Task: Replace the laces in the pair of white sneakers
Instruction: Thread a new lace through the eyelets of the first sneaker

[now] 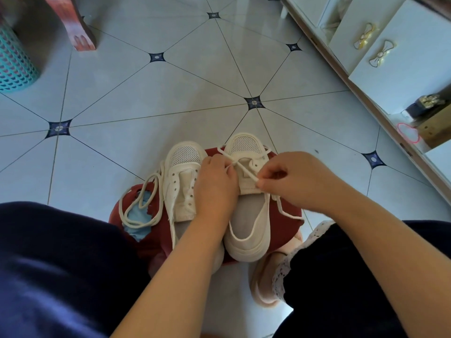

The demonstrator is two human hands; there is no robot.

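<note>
Two white sneakers stand side by side on a red stool (151,240) between my knees, toes pointing away from me. The left sneaker (181,181) has bare eyelets, and a loose white lace (144,206) lies coiled beside it. Through the front eyelets of the right sneaker (246,230) runs a white lace (244,170). My left hand (216,186) rests across that shoe's tongue and pinches one strand of the lace. My right hand (290,181) pinches the other strand near its tip, just right of the tongue. More lace trails off the shoe's right side.
The floor is pale tile with dark diamond insets. A white cabinet (380,59) with bow-shaped handles runs along the right. A teal basket (14,62) and a wooden furniture leg (78,28) stand at the far left. A pink slipper (264,281) sits by my right leg.
</note>
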